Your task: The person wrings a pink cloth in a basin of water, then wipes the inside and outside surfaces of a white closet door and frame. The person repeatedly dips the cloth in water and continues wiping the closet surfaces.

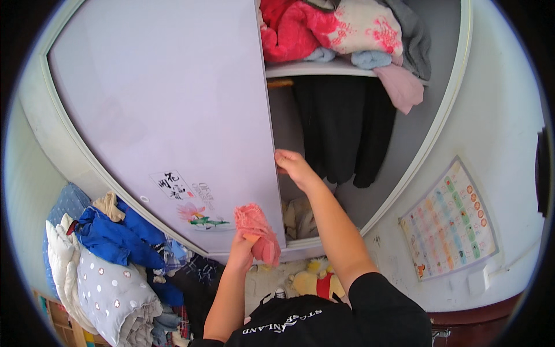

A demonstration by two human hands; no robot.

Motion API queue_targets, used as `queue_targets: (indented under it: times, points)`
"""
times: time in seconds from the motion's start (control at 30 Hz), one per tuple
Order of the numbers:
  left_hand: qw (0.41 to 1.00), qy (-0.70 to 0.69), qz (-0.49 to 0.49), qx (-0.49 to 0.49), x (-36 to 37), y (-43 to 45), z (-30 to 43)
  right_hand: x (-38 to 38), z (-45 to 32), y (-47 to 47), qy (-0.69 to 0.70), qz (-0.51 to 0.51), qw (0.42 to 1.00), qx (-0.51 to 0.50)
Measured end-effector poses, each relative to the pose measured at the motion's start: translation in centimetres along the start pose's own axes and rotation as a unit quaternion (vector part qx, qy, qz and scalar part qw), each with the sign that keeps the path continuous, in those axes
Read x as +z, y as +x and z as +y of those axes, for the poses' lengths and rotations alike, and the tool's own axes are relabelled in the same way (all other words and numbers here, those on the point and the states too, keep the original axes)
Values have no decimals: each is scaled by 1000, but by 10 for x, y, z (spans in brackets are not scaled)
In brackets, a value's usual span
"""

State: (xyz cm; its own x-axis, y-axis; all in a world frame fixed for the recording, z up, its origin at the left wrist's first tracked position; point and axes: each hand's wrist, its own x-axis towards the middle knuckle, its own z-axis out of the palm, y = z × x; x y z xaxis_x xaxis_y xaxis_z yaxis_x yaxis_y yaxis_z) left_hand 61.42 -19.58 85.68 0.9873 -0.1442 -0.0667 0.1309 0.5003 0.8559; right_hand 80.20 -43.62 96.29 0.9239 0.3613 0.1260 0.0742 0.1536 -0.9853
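Observation:
A crumpled pink cloth (259,236) is gripped in my left hand (243,249), in front of the lower part of a white sliding wardrobe door (173,108). My right hand (292,165) is at the door's right edge, its fingers bent against it; how firmly they grip is hard to see. To the right of that edge the wardrobe stands open. Dark garments (338,130) hang inside below a shelf (321,68), which holds a red and white plush blanket (342,28). A pink cloth (401,84) hangs over the shelf's front.
Clothes, among them a blue garment (117,236), and a grey dotted pillow (112,286) are piled at the lower left. A yellow plush toy (310,283) lies on the floor before me. An illustrated chart (451,225) is on the right wall. Pale cloth (301,217) lies at the wardrobe's bottom.

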Motion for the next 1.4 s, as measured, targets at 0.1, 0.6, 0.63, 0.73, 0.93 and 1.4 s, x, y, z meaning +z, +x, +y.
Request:
queue_targets:
  times: [0.1, 0.6, 0.63, 0.73, 0.93, 1.4]
  points:
    - [998, 54, 3, 11, 6, 6, 0, 0, -1, -3, 3, -5, 1000, -28]
    - [937, 278, -137, 160, 105, 42, 13, -51, -26, -52, -5, 117, 992, -54]
    - [923, 310, -133, 187, 107, 48, 7, -57, -28, -55, -5, 126, 990, -55]
    - [887, 382, -123, 230, 123, 61, -3, -81, -28, -66, -18, 140, 988, -61]
    - [873, 438, -125, 175, 150, 79, -20, -124, -33, -87, -43, 159, 984, -62]
    - [861, 428, -221, 166, 227, 117, -70, -188, -61, -137, -59, 245, 967, -43]
